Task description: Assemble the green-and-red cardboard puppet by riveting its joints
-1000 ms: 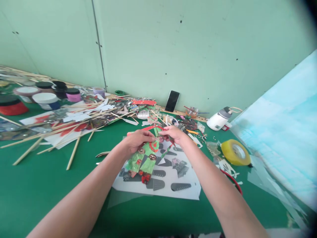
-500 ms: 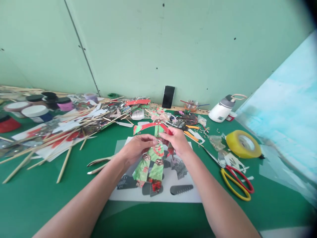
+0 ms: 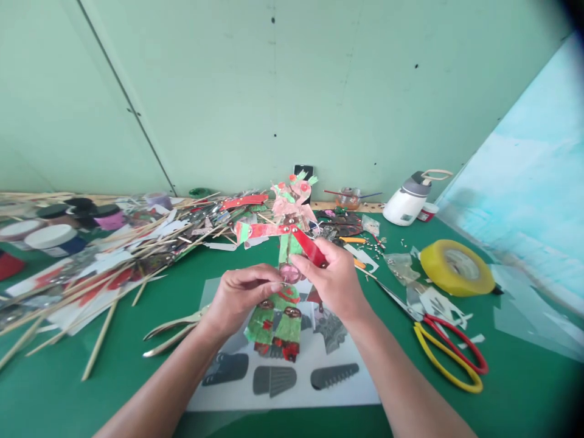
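Observation:
Both hands hold a jointed flat puppet (image 3: pixel 288 246) above the table. It has a pink head (image 3: pixel 292 204), red arms and green legs (image 3: pixel 288 325), with metal fasteners at the joints. My left hand (image 3: pixel 237 298) pinches the puppet's waist between thumb and fingertips. Around the torso and one red arm (image 3: pixel 308 245) closes my right hand (image 3: pixel 340 280), its thumb on the front. Beneath the puppet lies a white sheet (image 3: pixel 333 395) with dark printed part shapes. Metal pliers (image 3: pixel 168 337) rest just left of my left forearm.
Scissors (image 3: pixel 449 353) with red and yellow handles and a yellow tape roll (image 3: pixel 440 267) lie at right. Wooden sticks (image 3: pixel 103 331), cut pieces and paint jars (image 3: pixel 57 240) crowd the left. A white bottle (image 3: pixel 404 204) and a phone (image 3: pixel 303 170) stand at the back.
The puppet has come up and tilted more upright, so its head now overlaps the phone. My left hand has shifted slightly down and left. The camera view has tilted.

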`<state>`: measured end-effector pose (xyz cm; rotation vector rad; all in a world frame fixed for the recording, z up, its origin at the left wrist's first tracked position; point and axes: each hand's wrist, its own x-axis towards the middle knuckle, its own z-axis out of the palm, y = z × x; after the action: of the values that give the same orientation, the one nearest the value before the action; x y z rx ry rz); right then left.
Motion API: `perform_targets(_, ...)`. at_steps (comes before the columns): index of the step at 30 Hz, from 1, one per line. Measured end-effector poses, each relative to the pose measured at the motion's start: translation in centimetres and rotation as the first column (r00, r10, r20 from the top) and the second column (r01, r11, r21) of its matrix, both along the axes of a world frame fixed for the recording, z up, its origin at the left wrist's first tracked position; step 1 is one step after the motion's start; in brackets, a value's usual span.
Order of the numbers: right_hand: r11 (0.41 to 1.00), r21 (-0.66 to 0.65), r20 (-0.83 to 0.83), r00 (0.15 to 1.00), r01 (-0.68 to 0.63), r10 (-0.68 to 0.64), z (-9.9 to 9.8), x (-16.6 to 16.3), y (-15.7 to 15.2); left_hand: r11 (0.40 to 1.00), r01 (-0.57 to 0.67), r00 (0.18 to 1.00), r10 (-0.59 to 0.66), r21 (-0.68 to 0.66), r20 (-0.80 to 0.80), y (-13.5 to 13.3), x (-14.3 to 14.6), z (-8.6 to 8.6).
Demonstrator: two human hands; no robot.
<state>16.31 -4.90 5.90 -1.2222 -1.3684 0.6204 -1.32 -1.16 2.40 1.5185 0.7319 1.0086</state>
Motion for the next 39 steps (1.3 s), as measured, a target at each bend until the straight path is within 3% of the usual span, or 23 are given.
perform_targets(16,0.996,0.048,0.078,0.994,0.078,-0.081,0.5,-0.3,-0.6,0.990,0.093,0.996,-0.093,-0.109,0.006,0.0,-0.4,-0.2)
perform_targets(22,0.992,0.029,0.069,0.990,0.119,-0.121,0.5,-0.1,-0.4,0.969,-0.015,0.999,0.023,-0.245,0.030,1.1,-0.6,0.0)
perform_targets(29,0.995,-0.060,-0.001,0.997,0.082,-0.082,0.2,-0.1,-0.2,0.932,-0.055,0.971,-0.033,-0.358,-0.235,2.0,-0.8,-0.8)
perform_targets(33,0.995,-0.089,0.017,0.999,0.047,-0.046,-0.3,0.0,-0.1,0.960,-0.099,0.923,-0.009,-0.261,-0.384,2.5,-0.8,-2.1)
perform_targets(39,0.981,-0.192,-0.060,0.998,-0.043,0.032,-1.8,0.0,0.9,0.987,-0.120,0.752,0.163,0.111,-0.638,3.3,-0.9,-4.2)
